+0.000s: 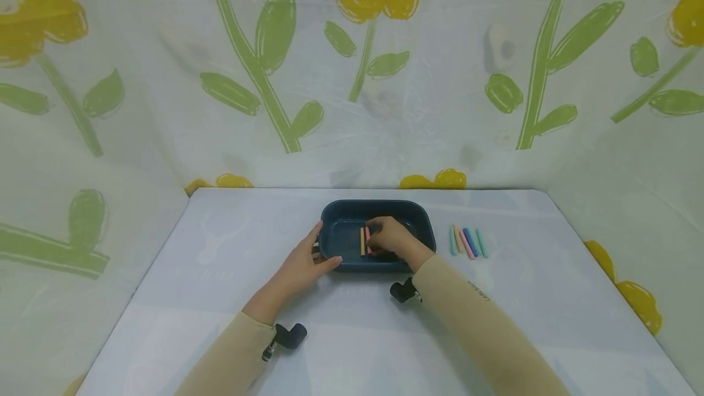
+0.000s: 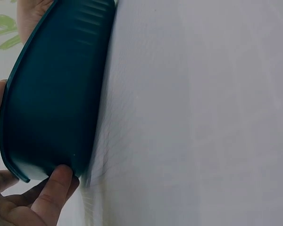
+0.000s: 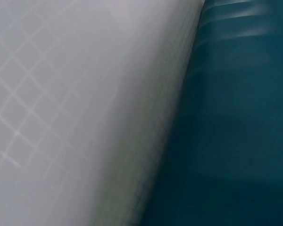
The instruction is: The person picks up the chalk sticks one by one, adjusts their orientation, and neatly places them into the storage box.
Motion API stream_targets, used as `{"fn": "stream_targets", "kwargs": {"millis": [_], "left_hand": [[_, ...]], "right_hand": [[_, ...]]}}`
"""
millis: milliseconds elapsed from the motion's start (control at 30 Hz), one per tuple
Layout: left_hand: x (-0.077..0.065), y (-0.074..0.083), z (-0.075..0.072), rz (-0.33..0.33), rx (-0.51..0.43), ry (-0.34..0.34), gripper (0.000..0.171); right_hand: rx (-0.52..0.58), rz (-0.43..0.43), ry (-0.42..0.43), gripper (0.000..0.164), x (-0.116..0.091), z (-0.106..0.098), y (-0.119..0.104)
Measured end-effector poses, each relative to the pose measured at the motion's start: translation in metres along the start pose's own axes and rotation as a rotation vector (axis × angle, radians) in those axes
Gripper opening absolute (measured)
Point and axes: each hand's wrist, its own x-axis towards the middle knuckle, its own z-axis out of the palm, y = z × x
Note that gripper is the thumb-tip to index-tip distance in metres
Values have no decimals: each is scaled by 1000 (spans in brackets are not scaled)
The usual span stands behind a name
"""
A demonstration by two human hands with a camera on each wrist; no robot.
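A dark blue-green tray [image 1: 379, 266] lies on the table. My left hand [image 1: 301, 266] holds its left end, thumb at the front rim and fingers at the side; the left wrist view shows fingertips [image 2: 59, 181] against its outer wall [image 2: 56, 103]. Inside the tray, my right hand [image 1: 393, 238] has its fingers curled at a pink chalk stick [image 1: 368, 234], seeming to pinch it; the fingers partly cover it. Just left of that, a yellow-orange chalk stick [image 1: 362, 242] lies on the tray floor. The right wrist view holds only the tray wall [image 3: 231, 127] and tabletop, not the hand.
Right of the tray, several chalk sticks [image 1: 469, 243] in teal, orange, pink and blue lie side by side on the white table [image 1: 352, 341]. A flower-printed curtain [image 1: 429, 115] rises behind the table's far edge and along both sides.
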Motion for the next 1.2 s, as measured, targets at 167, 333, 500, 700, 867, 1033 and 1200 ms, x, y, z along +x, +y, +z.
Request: {"fn": "stream_targets", "kwargs": {"millis": [167, 333, 500, 700, 867, 1033, 1200], "left_hand": [[0, 0, 0, 3, -2, 2, 98], [1, 0, 0, 7, 2, 3, 98], [1, 0, -1, 6, 6, 1, 99], [1, -1, 0, 9, 9, 2, 99], [2, -1, 0, -5, 16, 2, 99], [1, 0, 1, -10, 22, 6, 99], [0, 1, 1, -5, 20, 13, 100]], "right_hand": [[-17, -12, 12, 57, 0, 0, 0], [-19, -4, 18, 56, -2, -1, 0], [-1, -2, 20, 55, -5, -6, -2], [22, -46, 18, 51, -13, -15, -6], [29, -99, 31, 46, -22, -25, -9], [27, -144, 30, 46, -34, -37, -10], [34, -179, 29, 45, -47, -52, -9]]}}
